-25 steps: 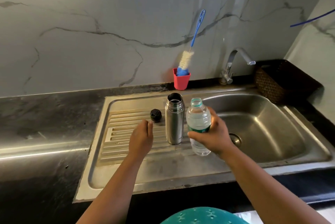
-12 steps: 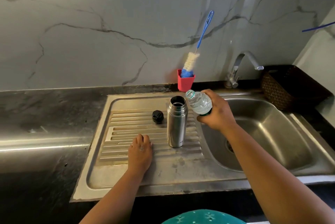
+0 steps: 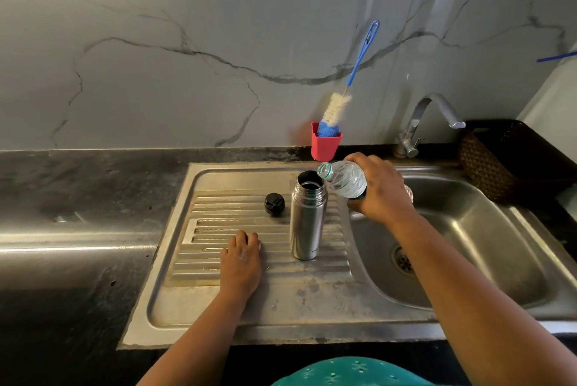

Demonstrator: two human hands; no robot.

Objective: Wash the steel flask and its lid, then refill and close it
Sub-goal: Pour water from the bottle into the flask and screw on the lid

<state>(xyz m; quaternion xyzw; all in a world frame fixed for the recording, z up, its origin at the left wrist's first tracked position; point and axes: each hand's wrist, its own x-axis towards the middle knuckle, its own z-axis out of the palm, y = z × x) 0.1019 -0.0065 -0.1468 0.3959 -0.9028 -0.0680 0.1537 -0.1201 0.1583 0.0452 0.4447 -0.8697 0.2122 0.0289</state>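
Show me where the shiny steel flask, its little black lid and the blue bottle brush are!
Shiny steel flask (image 3: pixel 307 223): head view, middle of its body.
Little black round lid (image 3: pixel 274 204): head view, its top.
Blue-handled bottle brush (image 3: pixel 362 53): head view, its handle.

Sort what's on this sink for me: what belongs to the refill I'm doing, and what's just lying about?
In the job:
steel flask, open, upright on the drainboard
black lid, lying left of the flask
water bottle, tilted at the flask's mouth by the right hand

Lying about:
bottle brush in the red cup
tap
woven basket
left hand, resting on the drainboard
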